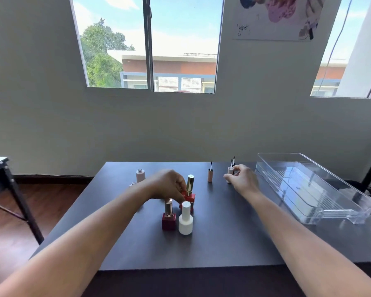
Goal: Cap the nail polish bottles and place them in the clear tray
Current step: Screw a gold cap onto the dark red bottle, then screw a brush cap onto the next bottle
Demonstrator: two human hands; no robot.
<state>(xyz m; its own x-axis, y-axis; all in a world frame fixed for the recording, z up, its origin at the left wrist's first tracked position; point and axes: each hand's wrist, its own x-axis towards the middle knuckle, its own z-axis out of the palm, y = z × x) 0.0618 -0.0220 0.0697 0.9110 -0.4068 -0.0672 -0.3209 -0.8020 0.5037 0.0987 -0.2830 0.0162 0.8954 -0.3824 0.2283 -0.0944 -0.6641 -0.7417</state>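
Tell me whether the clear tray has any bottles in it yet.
Empty. The clear tray shows only its bare ribbed floor; the bottles stand on the table.

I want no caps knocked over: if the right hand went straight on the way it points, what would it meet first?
Probably the pale cap standing brush-up at the right hand fingertips; contact unclear.

Single head-worn wide-angle view, looking forward and slightly down from the near edge of a dark table [223,243]. Both forearms enter from the bottom corners. Tabletop fills the lower half at arm's reach; wall [41,125] and window [150,43] fill the upper half, bowed by lens distortion. No second view to compare.
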